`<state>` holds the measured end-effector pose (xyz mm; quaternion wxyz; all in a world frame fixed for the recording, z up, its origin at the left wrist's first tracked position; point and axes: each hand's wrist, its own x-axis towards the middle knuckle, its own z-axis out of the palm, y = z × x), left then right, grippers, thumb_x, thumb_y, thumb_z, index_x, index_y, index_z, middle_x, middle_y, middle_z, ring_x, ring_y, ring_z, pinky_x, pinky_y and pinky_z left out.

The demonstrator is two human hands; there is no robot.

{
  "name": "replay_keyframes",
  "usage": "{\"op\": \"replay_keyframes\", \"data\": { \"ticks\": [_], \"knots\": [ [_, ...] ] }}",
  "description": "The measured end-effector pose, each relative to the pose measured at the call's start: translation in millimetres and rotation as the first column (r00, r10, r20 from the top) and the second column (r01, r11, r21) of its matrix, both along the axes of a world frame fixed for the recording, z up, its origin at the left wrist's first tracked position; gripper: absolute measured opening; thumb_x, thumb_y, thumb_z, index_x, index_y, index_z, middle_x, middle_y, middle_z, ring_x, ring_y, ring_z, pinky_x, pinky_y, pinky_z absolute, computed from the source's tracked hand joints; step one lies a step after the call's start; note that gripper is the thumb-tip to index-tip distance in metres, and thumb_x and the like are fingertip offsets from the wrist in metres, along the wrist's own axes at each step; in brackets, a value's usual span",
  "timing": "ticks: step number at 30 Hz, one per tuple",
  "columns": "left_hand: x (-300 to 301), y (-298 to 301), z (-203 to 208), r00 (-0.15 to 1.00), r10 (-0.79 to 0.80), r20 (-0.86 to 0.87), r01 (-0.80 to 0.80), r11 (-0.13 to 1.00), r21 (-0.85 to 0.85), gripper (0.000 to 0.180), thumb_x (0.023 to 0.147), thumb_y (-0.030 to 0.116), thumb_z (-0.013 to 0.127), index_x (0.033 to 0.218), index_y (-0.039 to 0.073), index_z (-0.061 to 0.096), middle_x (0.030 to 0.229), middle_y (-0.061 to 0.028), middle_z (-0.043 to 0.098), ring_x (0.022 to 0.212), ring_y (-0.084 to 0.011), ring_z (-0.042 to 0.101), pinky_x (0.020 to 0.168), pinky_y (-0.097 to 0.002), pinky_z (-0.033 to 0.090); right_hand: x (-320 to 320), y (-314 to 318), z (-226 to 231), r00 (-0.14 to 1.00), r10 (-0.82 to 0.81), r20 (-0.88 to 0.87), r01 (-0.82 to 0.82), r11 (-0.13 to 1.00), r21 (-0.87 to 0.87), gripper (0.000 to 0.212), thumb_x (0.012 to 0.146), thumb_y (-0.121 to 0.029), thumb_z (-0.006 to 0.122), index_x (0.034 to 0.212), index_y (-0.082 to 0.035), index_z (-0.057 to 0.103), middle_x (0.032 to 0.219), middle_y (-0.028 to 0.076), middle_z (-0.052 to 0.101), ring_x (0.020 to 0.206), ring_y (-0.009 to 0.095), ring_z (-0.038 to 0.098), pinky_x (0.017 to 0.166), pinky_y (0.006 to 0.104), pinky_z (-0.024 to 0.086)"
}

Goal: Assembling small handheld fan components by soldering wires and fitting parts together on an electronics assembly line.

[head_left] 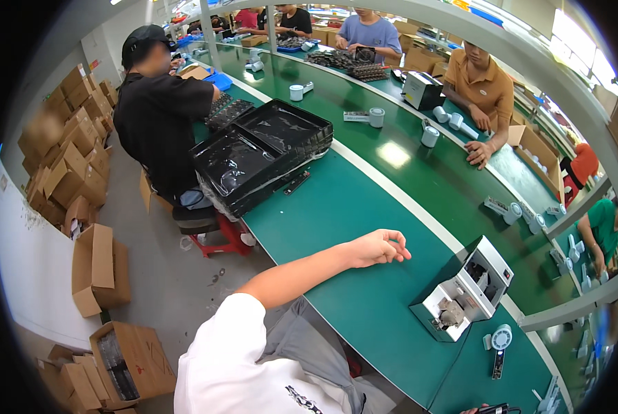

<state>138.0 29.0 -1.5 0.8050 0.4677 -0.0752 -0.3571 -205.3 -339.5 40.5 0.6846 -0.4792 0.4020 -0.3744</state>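
My left hand (380, 249) is stretched over the green tabletop (323, 228), its fingers loosely bent and apart, with nothing seen in them. Only a sliver of my right hand (472, 410) shows at the lower edge. Its fingers are against a black hand-held tool (499, 408), mostly cut off by the frame. Between the hands, toward the right, stands an open white-and-black machine box (464, 293) with a greyish part in its front. Beside it lies a pale blue small handheld fan (501, 338) with a bare circuit board below its round head.
Stacked black trays (261, 162) sit at the table's far left, near a co-worker in black (161, 117). Several pale blue fan parts lie along the green conveyor (392, 152). A person in orange (485, 86) works across it. Metal posts (585, 297) rise at right.
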Motion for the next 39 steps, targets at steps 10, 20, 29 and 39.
{"op": "replay_keyframes", "data": {
  "ticks": [10,20,29,39],
  "knots": [
    [-0.7,-3.1,-5.6,1.0,0.009,0.009,-0.009,1.0,-0.03,0.032,0.073,-0.016,0.045,0.095,0.005,0.054,0.094,-0.0114,0.063,0.075,-0.0111,0.056,0.047,-0.0188,0.034,-9.3,-19.2,-12.6,0.998,0.061,0.01,-0.061,0.997,0.048,0.07,0.093,-0.074,0.031,0.086,-0.01,0.056,0.055,0.006,0.053,0.042,0.018,0.047,0.039,0.0279,0.04],
    [1.6,4.2,-8.8,0.999,0.017,0.041,-0.016,1.0,-0.024,0.026,0.081,-0.015,0.051,0.095,0.007,0.055,0.093,-0.0075,0.064,0.076,-0.0102,0.056,0.051,-0.018,0.035,-6.2,-20.3,-26.6,0.998,-0.042,0.04,0.036,0.991,0.127,0.063,0.096,-0.072,0.033,0.096,-0.011,0.05,0.053,0.0,0.043,0.04,0.01,0.038,0.035,0.0227,0.031],
    [1.0,-3.0,-4.9,1.0,0.005,0.021,-0.005,1.0,-0.005,0.023,0.083,-0.013,0.052,0.092,0.008,0.056,0.09,-0.0057,0.064,0.073,-0.008,0.056,0.052,-0.0173,0.036,-11.3,-17.5,-23.1,0.998,-0.057,0.04,0.053,0.994,0.099,0.064,0.096,-0.072,0.033,0.095,-0.01,0.05,0.053,0.0,0.043,0.04,0.01,0.039,0.036,0.0221,0.031],
    [-3.1,-3.3,2.9,0.999,0.034,0.041,-0.037,0.997,0.069,0.022,0.083,-0.01,0.061,0.097,0.007,0.061,0.105,-0.0107,0.07,0.084,-0.0105,0.063,0.065,-0.0211,0.046,-13.0,-22.0,-25.7,0.998,-0.047,0.052,0.04,0.992,0.121,0.066,0.094,-0.074,0.034,0.096,-0.01,0.051,0.054,0.001,0.043,0.04,0.01,0.039,0.036,0.0227,0.032]
  ]
}}
